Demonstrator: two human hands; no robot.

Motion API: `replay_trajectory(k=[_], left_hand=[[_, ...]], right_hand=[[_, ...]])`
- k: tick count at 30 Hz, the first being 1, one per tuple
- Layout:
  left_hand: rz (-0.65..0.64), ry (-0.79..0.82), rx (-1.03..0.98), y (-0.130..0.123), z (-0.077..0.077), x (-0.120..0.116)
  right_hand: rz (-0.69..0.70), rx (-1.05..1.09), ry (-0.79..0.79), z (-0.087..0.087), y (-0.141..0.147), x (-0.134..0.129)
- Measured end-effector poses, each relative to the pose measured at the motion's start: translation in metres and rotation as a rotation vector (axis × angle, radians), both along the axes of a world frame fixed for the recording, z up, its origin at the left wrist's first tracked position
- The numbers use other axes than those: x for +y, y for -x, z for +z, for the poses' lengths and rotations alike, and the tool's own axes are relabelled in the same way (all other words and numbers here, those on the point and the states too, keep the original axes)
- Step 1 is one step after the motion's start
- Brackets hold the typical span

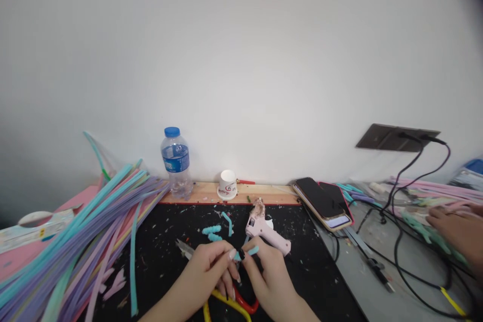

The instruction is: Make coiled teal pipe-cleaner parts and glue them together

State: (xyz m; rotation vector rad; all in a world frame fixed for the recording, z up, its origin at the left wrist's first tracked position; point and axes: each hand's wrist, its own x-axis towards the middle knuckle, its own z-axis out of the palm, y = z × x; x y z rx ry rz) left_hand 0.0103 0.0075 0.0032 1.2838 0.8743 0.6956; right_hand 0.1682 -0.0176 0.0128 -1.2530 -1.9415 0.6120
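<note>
Both my hands pinch a short teal pipe cleaner (pixel 253 250) over the black mat (pixel 166 261). My left hand (pixel 213 267) grips it between thumb and forefinger. Close beside, my right hand (pixel 266 267) pinches it too, and its end sticks out past the fingers. Beneath the hands lie scissors (pixel 231 303) with yellow and red handles; their blades emerge left of my left hand. Just beyond the fingers are small coiled teal pieces (pixel 212 231) and a bent teal strip (pixel 227 223). A pink glue gun (pixel 269 234) rests beyond my right hand.
A pile of pastel pipe cleaners (pixel 101 221) spreads at left. A water bottle (pixel 176 161) and a paper cup (pixel 228 184) stand by the wall. Phones (pixel 326 201) and black cables (pixel 396 231) lie to the right. Another person's hand (pixel 455 229) is at far right.
</note>
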Motion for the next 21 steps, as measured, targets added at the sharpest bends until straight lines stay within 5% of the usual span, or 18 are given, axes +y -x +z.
replay_trajectory(k=[8, 13, 21], left_hand=[[-0.032, -0.219, 0.104, 0.004, 0.004, -0.002], [-0.059, -0.300, 0.124, 0.005, 0.006, -0.005], [-0.082, -0.242, 0.109, 0.004, 0.007, -0.004]], right_hand=[[-0.092, 0.313, 0.188, -0.002, 0.004, 0.008], [-0.029, 0.560, 0.399, -0.006, 0.007, 0.013], [0.024, 0.649, 0.509, -0.011, 0.006, 0.016]])
